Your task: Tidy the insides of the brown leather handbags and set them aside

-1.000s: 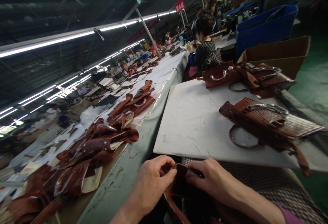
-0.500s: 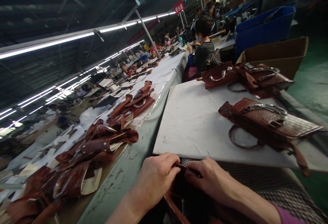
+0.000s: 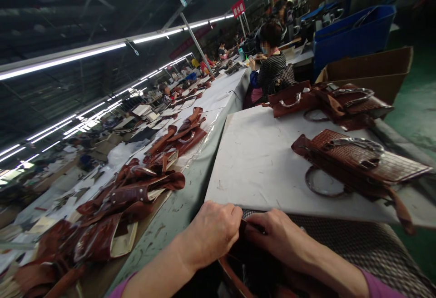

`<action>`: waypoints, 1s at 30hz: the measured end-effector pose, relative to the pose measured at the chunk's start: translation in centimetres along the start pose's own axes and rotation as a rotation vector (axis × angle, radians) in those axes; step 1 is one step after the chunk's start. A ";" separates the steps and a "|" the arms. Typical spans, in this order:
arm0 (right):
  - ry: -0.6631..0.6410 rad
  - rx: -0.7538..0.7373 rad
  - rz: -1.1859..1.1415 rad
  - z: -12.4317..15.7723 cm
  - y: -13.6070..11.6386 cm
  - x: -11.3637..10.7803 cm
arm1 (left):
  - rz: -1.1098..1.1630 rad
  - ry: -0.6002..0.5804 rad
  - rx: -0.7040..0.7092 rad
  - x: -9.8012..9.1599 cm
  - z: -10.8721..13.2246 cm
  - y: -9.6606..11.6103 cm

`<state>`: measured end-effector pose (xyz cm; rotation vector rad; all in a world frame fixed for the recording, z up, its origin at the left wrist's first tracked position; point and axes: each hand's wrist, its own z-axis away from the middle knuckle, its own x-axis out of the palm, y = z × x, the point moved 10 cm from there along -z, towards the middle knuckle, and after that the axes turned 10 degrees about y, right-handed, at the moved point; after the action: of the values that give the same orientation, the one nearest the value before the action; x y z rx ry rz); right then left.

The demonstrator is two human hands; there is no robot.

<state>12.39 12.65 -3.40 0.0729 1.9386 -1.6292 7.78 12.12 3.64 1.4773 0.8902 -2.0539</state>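
Low in the view, a brown leather handbag (image 3: 232, 276) lies against my lap, its inside dark and much of it out of the picture. My left hand (image 3: 211, 230) is closed on its upper edge, the fingers curled and the thumb mostly hidden. Just to the right, my right hand (image 3: 277, 234) pinches the same edge between thumb and fingers. A narrow gap separates the two hands. Beyond them on the white board lies a crocodile-patterned brown bag (image 3: 344, 157) with plastic-wrapped handles.
More brown bags (image 3: 327, 98) are piled on the far end of the white board (image 3: 248, 161). To the left, a long table (image 3: 163, 225) carries a row of brown bags (image 3: 132, 198). A cardboard box (image 3: 371, 68), a blue bin (image 3: 352, 34) and a seated co-worker (image 3: 272, 68) are farther back.
My left hand has rolled over the bag's edge, its fingers curling in and its forearm lifting so that a purple sleeve shows. My right hand has barely moved.
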 end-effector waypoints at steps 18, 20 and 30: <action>0.065 0.037 0.005 0.3 0.0 -0.6 | 0.366 0.468 -0.136 -1.2 2.4 -1.2; 0.073 0.017 0.026 0.4 -0.2 -0.5 | 0.326 0.454 -0.116 -1.1 2.2 -1.0; 0.093 -0.047 0.034 0.7 -0.5 0.0 | 0.247 0.338 -0.041 -1.4 1.1 -0.3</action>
<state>12.46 11.86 -3.06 0.1642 2.0332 -1.5831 7.36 11.54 5.28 1.8435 0.8179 -1.6292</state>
